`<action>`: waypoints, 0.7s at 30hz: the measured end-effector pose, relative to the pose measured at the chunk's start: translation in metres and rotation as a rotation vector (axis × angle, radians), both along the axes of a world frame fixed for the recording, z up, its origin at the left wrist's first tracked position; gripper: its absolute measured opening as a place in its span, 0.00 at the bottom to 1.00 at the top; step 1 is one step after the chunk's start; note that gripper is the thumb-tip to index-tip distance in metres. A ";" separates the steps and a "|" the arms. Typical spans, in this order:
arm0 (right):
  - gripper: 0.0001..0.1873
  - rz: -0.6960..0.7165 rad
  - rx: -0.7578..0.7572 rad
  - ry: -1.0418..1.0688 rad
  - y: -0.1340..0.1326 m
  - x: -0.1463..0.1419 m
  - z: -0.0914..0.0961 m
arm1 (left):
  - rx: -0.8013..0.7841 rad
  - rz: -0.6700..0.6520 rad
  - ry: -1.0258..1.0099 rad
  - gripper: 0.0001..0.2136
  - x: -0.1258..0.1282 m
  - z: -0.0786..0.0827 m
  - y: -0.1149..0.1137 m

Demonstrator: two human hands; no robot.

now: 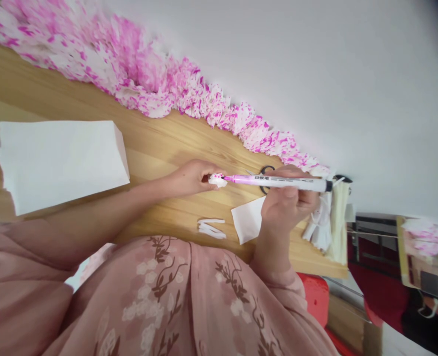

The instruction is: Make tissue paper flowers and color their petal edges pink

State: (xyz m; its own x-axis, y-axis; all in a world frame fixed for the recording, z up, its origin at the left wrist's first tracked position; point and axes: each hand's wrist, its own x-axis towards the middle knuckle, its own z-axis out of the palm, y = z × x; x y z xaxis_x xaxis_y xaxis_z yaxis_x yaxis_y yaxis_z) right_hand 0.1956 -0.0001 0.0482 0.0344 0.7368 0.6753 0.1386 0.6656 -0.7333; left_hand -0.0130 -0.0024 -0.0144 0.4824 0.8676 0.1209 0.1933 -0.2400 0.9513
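White paper tuft [217, 181] with pink spots

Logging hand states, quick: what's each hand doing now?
Left hand: closed, holding the spotted paper.
Right hand: closed, holding the marker.

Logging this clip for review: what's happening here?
The person's left hand pinches a small white piece dotted pink. The right hand holds a marker, its tip at or very near that piece. Pink-spotted ruffles line the far side of the table; a white stack lies to the left.
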 end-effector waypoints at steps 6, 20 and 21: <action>0.12 -0.017 -0.012 -0.050 -0.001 0.001 -0.002 | -0.003 -0.009 -0.016 0.15 0.000 0.000 0.000; 0.11 -0.005 -0.103 -0.242 -0.011 0.005 -0.007 | 0.018 -0.031 -0.009 0.14 -0.001 0.002 0.001; 0.12 -0.003 -0.100 -0.246 -0.010 0.005 -0.006 | 0.016 -0.034 0.000 0.14 -0.001 0.003 0.001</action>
State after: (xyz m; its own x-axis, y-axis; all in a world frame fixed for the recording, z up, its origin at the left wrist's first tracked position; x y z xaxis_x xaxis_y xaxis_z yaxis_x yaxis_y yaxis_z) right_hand 0.2005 -0.0102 0.0419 -0.1191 0.8007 0.5872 0.3226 0.5905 -0.7398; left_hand -0.0141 -0.0013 -0.0117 0.5113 0.8488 0.1343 0.1851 -0.2614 0.9473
